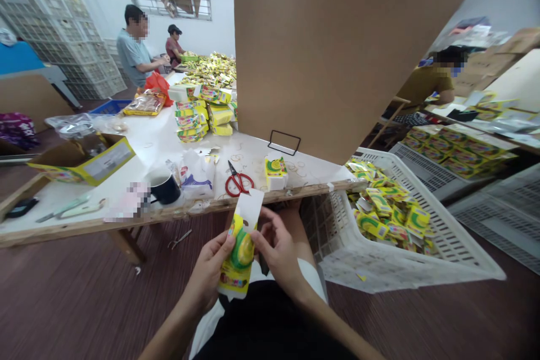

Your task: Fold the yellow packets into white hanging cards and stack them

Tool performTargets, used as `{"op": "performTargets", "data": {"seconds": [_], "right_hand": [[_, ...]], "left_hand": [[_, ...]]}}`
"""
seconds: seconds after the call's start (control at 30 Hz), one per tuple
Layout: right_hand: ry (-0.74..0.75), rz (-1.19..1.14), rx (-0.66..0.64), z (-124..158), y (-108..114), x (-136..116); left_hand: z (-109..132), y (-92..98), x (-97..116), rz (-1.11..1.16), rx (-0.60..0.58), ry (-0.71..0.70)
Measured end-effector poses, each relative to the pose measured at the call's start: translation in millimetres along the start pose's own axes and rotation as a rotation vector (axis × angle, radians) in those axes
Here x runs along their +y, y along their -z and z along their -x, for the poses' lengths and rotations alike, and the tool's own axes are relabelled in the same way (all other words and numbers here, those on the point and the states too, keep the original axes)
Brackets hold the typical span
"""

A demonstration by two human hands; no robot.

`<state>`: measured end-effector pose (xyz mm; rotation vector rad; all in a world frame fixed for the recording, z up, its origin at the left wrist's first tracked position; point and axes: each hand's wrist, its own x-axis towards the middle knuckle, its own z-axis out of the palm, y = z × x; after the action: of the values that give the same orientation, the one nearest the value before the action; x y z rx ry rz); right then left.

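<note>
Over my lap, a yellow printed carton [240, 253] with a white end flap stands upright between my hands. My left hand [211, 261] pinches its left edge, thumb on the printed front. My right hand [276, 247] has its thumb on the carton's right edge, with the fingers curled partly behind it. Just beyond the carton, red-handled scissors [238, 181] lie on the table [156, 146]. To their right is a small stack of yellow cartons [276, 173], near the table edge.
At my right stands a white plastic crate [455, 261] full of yellow packs. A large cardboard sheet [320, 56] rises from the table. A dark mug [165, 185], a plastic bag [198, 174] and an open yellow box [88, 163] are on the left. Several people sit or stand farther off.
</note>
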<state>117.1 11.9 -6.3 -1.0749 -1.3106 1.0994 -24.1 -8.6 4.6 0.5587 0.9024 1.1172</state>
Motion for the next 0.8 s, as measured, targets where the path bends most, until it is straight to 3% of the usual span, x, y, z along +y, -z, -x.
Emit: {"op": "performTargets", "data": {"seconds": [0.1, 0.27, 0.4, 0.6, 0.8], "right_hand": [[-0.055, 0.025, -0.173, 3.5, -3.9, 1.7], [-0.028, 0.173, -0.079, 3.7, -1.2, 1.4], [0.036, 0.034, -0.068, 0.5, 8.0, -2.0], [0.07, 0.061, -0.254, -4.6, 26.2, -18.1], [0.134, 0.191, -0.262, -8.6, 30.2, -25.2]], "left_hand": [[-3.6, 4.0, -5.2, -0.055, 0.004, -0.073], [-5.3, 9.3, -6.8, -0.336, -0.015, -0.214], [-1.4, 8.5, -1.9, -0.419, -0.021, -0.308], [2.8, 10.5, 2.7, -0.381, -0.272, -0.255], [6.5, 8.4, 0.8, -0.312, -0.389, -0.168]]}}
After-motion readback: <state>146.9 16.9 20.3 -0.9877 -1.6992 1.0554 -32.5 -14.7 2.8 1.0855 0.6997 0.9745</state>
